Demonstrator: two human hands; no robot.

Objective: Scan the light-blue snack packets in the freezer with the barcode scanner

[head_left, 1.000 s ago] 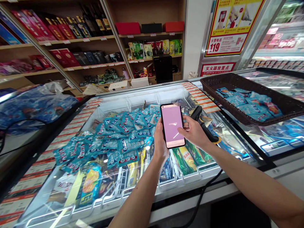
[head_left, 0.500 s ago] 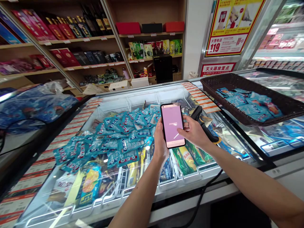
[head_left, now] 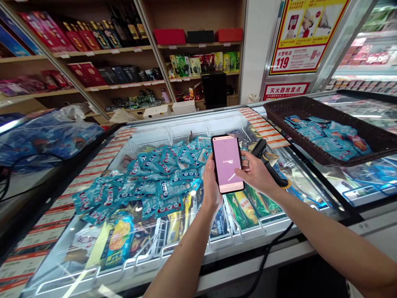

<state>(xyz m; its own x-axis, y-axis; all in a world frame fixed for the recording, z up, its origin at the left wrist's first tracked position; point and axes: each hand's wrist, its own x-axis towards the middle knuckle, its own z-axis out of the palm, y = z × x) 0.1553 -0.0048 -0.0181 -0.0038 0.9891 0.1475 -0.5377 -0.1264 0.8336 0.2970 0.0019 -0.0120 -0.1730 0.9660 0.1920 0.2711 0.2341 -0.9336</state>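
Observation:
Both my hands hold a smartphone [head_left: 228,161] upright above a glass-topped chest freezer; its screen is pinkish purple with a short line of text too small to read. My left hand [head_left: 211,186] is wrapped around its left edge. My right hand [head_left: 256,171] grips the right edge, with the thumb on or just over the screen's lower right. Just behind my right hand, a black barcode scanner [head_left: 273,169] with yellow trim lies on the glass. Many small blue snack packets [head_left: 167,169] are heaped on the glass to the left of the phone.
A dark woven basket [head_left: 297,142] with more blue packets stands at the right. Plastic-wrapped blue packs [head_left: 52,136] lie at the far left. Frozen goods show through the freezer glass [head_left: 93,265]. A black cable [head_left: 266,256] hangs over the front edge. Stocked shelves [head_left: 124,49] stand behind.
The view has shifted very slightly, so everything sits a little further right. My hands hold the phone the same way and its screen looks unchanged.

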